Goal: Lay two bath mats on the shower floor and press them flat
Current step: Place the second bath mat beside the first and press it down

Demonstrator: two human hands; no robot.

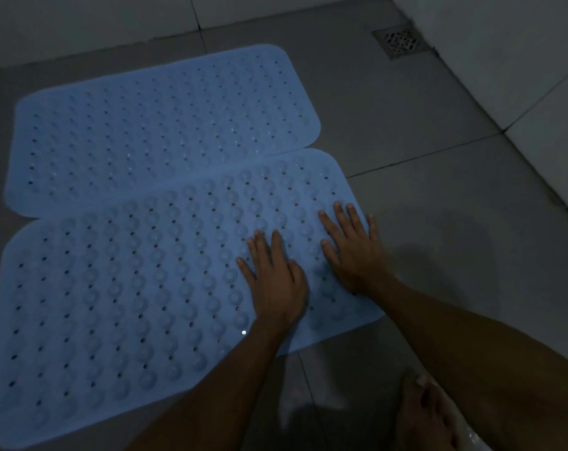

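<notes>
Two light blue bath mats lie side by side on the grey tiled shower floor [422, 196]. The far mat [159, 125] lies flat, and its near long edge meets or slips under the near mat [119, 304]; the dim light hides which. The near mat runs out of view at the lower left. The left hand [276, 281] and the right hand [354, 249] rest palm-down on its right end, fingers straight and spread. A floor drain [401, 43] sits near the far wall. A bare foot [425, 415] is partly cut off at the bottom edge.
</notes>
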